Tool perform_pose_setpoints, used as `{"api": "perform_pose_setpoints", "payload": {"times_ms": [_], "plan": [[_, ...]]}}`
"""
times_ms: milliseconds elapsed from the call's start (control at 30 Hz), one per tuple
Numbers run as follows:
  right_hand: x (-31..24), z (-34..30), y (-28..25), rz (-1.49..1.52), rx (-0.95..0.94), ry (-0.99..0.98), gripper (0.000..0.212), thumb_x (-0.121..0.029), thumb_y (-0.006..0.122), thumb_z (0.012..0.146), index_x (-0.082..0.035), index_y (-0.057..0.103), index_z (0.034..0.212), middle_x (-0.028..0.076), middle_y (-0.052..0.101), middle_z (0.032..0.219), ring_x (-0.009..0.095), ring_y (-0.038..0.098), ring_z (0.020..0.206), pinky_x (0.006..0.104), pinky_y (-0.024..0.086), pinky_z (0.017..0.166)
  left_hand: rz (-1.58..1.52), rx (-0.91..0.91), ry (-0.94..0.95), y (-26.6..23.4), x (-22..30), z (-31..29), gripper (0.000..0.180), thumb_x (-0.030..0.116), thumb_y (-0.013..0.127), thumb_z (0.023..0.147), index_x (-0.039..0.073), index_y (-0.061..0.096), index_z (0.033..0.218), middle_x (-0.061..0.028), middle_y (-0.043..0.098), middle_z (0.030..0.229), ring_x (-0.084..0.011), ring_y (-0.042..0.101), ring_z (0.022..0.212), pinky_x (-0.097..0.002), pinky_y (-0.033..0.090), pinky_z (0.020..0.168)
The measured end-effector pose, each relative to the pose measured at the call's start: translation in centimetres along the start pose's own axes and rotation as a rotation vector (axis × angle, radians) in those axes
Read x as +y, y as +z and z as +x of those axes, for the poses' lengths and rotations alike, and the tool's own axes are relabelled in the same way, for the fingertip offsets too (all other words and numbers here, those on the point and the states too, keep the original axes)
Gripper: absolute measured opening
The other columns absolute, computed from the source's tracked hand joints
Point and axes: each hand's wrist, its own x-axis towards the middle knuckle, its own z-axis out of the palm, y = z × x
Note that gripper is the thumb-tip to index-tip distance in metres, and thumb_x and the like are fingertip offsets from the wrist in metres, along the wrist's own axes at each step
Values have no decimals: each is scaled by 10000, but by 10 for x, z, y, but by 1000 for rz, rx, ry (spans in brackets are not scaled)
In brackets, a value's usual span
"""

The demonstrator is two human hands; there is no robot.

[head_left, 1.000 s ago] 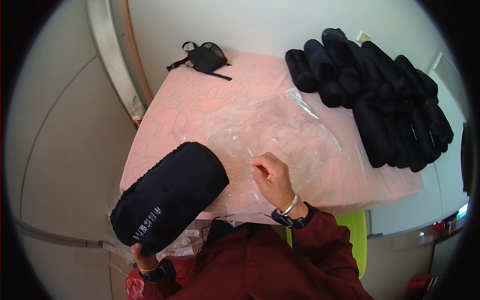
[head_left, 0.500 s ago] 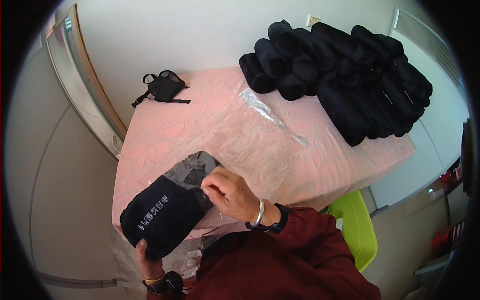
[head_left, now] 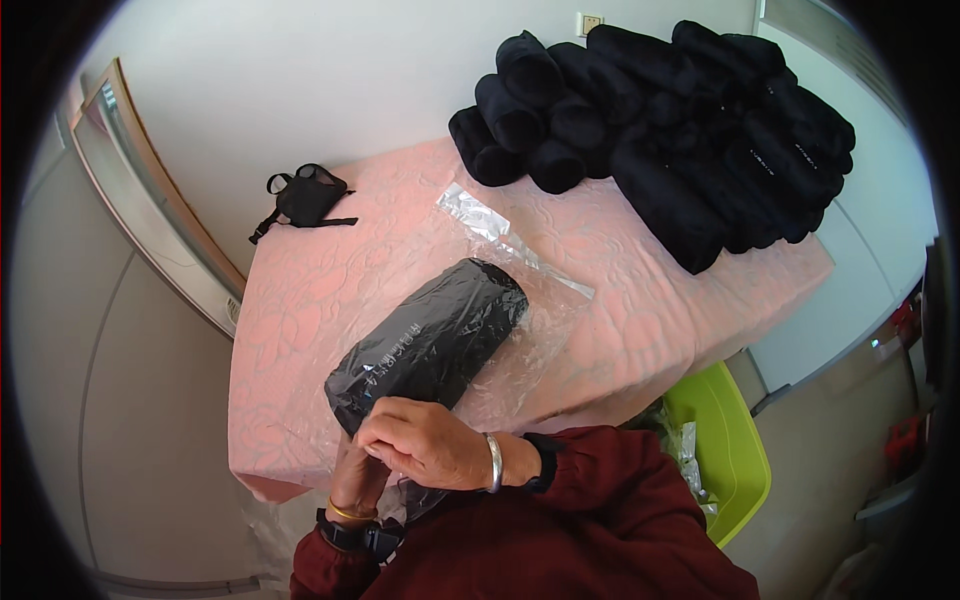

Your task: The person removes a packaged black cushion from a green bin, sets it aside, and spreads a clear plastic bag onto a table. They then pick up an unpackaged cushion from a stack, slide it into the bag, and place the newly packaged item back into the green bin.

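A black cylindrical cushion (head_left: 430, 335) with pale printing along its side lies slantwise inside a clear plastic bag (head_left: 530, 345). My right hand (head_left: 425, 440) is closed, its fingers pinching the bag's film at the cushion's near end. Just below and left of it, my left hand (head_left: 358, 482) is wrapped on the gathered film, with part of its fingers hidden behind the right hand. Bunched film also shows under my wrists. A silvery strip (head_left: 510, 240) of the bag stretches beyond the cushion's far end.
The pink patterned cloth (head_left: 290, 370) covers the table. Several black cushions (head_left: 680, 140) are piled at the back right. A black strapped item (head_left: 312, 198) lies at the far left. Beside me on the right stands a lime-green bin (head_left: 735, 450) with plastic film in it.
The cushion has slid fully into the bag, moving right and away from me. My right hand has come down and left to the near end, beside my left hand. The view has shifted slightly.
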Motion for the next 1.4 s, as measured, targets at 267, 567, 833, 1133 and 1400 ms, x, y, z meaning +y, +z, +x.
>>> {"api": "perform_pose_setpoints", "payload": {"times_ms": [267,567,833,1133,1400], "plan": [[20,-5,-112,-524,-154,-6,722,-320,825,713,-144,540,1352,152,463,1397,379,422,1313,564,354,1039,197,87,-98,38,28,-5,501,408,543,1014,48,494,1359,-92,637,1221,-197,676,980,-311,591,671],[52,-8,-88,-660,-470,8,1087,-511,858,621,-273,328,1540,144,243,1603,416,226,1469,723,155,1116,290,44,-374,44,24,27,514,351,605,989,80,450,1398,-77,656,1059,-168,663,802,-273,543,590],[42,-4,-137,-657,-195,10,921,-495,804,729,-145,415,1487,193,355,1529,416,324,1419,623,242,1126,333,140,55,26,26,6,383,316,552,1015,44,552,1285,-78,657,993,-150,646,787,-285,530,662],[75,-32,-222,-834,-254,378,843,-421,770,766,-67,430,1451,212,374,1501,398,357,1392,474,317,1130,687,391,318,-20,-8,-74,381,309,603,993,36,544,1254,-60,591,1057,-140,609,845,-259,515,709],[75,2,-203,-870,-445,192,930,-514,778,729,-114,409,1483,201,333,1538,407,293,1432,511,261,1162,500,346,194,3,-39,-64,370,114,707,911,72,532,1234,-25,556,997,-137,580,877,-260,517,712]]}}
